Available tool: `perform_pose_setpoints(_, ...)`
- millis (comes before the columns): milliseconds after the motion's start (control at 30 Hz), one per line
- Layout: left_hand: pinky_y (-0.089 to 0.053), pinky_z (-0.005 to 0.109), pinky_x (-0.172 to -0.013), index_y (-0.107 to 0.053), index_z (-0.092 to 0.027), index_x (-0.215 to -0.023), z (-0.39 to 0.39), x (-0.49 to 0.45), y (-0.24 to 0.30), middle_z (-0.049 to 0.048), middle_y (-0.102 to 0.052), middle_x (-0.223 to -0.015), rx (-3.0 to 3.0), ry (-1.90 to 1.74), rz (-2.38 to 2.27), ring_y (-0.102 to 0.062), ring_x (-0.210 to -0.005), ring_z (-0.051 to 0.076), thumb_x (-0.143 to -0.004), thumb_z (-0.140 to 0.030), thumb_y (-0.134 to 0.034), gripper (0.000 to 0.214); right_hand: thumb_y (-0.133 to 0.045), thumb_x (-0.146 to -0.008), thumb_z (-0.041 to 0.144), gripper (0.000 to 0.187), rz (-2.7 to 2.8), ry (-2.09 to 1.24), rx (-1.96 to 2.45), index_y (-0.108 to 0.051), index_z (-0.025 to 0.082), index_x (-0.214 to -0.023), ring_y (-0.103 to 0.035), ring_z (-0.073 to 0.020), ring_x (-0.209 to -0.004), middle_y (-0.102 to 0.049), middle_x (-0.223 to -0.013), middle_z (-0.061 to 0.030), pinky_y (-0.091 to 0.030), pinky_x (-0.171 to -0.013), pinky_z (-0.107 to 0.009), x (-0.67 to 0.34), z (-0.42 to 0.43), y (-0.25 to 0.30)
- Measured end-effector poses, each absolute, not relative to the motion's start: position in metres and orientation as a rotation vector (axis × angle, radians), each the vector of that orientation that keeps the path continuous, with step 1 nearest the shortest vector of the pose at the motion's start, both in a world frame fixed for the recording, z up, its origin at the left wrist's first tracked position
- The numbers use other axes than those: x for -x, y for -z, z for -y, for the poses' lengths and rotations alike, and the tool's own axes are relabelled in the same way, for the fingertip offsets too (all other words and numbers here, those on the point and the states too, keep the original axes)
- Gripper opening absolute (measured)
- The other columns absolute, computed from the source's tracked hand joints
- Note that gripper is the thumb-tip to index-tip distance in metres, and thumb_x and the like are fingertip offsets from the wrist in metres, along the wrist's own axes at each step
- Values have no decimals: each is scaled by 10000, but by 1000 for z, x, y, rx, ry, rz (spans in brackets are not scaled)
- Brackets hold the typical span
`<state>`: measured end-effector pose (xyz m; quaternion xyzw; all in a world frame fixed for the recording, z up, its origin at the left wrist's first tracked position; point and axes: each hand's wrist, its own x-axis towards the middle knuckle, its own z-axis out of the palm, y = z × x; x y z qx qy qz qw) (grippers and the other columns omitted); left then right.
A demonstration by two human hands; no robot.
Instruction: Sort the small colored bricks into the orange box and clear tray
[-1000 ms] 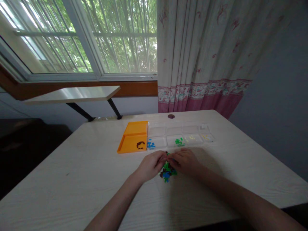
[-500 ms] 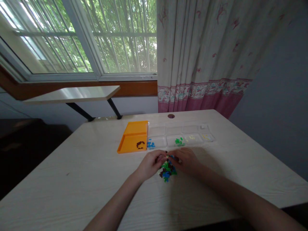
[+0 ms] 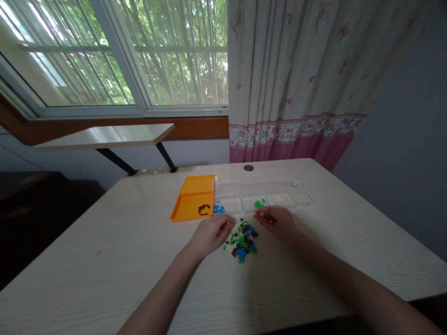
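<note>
A heap of small plastic building pieces (image 3: 243,242) in green, blue, dark brown, white and yellow lies on the table between my hands. Just left of it, my left hand (image 3: 212,231) has its fingers curled together; what they hold, if anything, is hidden. My right hand (image 3: 277,221) is to the right of the heap, thumb and finger pinched near the front edge of the clear divided tray (image 3: 241,204). Anything in that pinch is too small to make out. Sorted in the tray are blue pieces (image 3: 218,208), green pieces (image 3: 260,203) and pale yellow pieces (image 3: 278,198).
An orange two-part tray (image 3: 188,207) joins the clear tray on the left, with several dark brown pieces (image 3: 203,209) in it. Behind stand a raised shelf (image 3: 115,135) and a curtain (image 3: 279,93). A round hole (image 3: 248,168) is near the table's back edge.
My hands have parted from above the heap. The right hand moved right and slightly up toward the tray; the left drew back slightly left, uncovering the top of the heap.
</note>
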<state>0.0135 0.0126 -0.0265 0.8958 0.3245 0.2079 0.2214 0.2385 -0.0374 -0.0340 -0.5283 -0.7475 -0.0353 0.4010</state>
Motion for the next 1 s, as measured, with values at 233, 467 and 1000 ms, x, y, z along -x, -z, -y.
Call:
perform_pose_setpoints(233, -389, 202, -603, -603, -186, -846, -17, -1, 21, 15, -594, -732, -2568, -376, -870, -526, -667, 127, -707, -121, -444, 221, -516, -801, 394, 238, 1640, 51, 1433, -646, 198, -771, -466, -86, -430, -548, -493, 24, -372, -469, -190, -254, 38, 27)
perform_pose_setpoints(467, -342, 190, -546, -619, -192, -867, -15, -1, 19, -15, -546, -634, -2564, -293, -773, -473, -564, 105, -687, -124, -487, 233, -531, -796, 367, 209, 1604, -19, 1379, -645, 192, -778, -464, -82, -425, -560, -518, 20, -368, -443, -184, -252, 39, 29)
perform_pose_setpoints(1000, -348, 185, -565, -612, -214, -909, -14, -5, 22, -19, -569, -669, -2563, -268, -800, -502, -601, 107, -738, -152, -468, 233, -552, -791, 337, 169, 1628, 24, 1297, -646, 197, -775, -493, -80, -438, -597, -552, 8, -389, -442, -176, -252, 38, 33)
